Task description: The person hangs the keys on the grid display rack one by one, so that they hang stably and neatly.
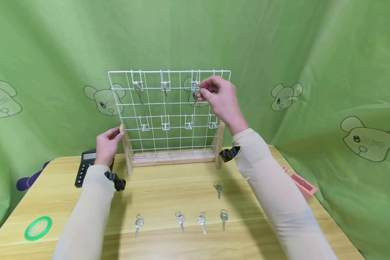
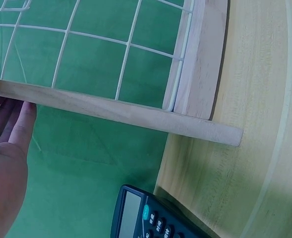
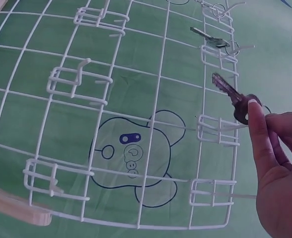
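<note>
A white wire grid rack (image 1: 180,133) stands upright in a wooden stand. My left hand (image 1: 108,144) holds the top of the stand's left wooden post (image 2: 86,105), thumb on one side and fingers on the other. My right hand (image 1: 221,99) pinches a key (image 3: 240,101) near its ring, at the third hook (image 3: 218,130) of the upper row; whether the ring is over that hook I cannot tell. One key (image 1: 139,92) hangs from the upper left hook, and another key (image 3: 210,38) from the hook beside it. The lower-row hooks (image 1: 165,124) hold nothing.
Several keys with rings lie on the wooden table, among them a key (image 1: 138,225) at front left and a key (image 1: 218,189) farther back. A black calculator (image 1: 84,168) lies behind my left wrist. There is a green ring (image 1: 38,228) at left and a pink object (image 1: 302,184) at right.
</note>
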Available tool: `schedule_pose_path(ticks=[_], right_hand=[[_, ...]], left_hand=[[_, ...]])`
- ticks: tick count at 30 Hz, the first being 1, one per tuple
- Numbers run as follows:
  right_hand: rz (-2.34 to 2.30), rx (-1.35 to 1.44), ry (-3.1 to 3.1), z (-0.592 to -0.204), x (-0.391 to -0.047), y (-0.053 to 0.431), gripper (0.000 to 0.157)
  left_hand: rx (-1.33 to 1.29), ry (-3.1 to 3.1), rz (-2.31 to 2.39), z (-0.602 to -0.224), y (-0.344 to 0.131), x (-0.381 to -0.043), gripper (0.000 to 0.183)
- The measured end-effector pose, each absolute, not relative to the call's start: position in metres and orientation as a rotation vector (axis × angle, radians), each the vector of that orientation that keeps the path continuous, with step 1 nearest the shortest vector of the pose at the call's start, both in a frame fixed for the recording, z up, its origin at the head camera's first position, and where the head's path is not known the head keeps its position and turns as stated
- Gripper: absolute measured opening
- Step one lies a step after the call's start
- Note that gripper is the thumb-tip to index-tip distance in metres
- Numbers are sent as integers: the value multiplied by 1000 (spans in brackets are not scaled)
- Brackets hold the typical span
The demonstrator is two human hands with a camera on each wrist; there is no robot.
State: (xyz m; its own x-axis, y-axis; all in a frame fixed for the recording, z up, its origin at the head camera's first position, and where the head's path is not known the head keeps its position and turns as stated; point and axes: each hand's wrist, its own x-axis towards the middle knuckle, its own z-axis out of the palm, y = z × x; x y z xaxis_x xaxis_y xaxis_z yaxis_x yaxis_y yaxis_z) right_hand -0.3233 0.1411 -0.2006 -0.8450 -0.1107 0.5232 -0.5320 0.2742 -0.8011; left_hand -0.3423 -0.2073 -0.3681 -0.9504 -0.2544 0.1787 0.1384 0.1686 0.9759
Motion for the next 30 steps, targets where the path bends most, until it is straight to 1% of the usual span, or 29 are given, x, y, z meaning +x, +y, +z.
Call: schedule_pose_path(ticks=[12, 22, 30], right_hand=[[1637, 499, -2140, -194, -333, 137, 15], [1495, 436, -2153, -204, -345, 135, 16], [1453, 460, -2147, -208, -342, 138, 16]], left_hand=[[78, -2134, -1820, -371, -207, -343, 43], [72, -2115, -1855, -370, -207, -343, 43], [75, -2117, -1860, -370, -207, -342, 43]])
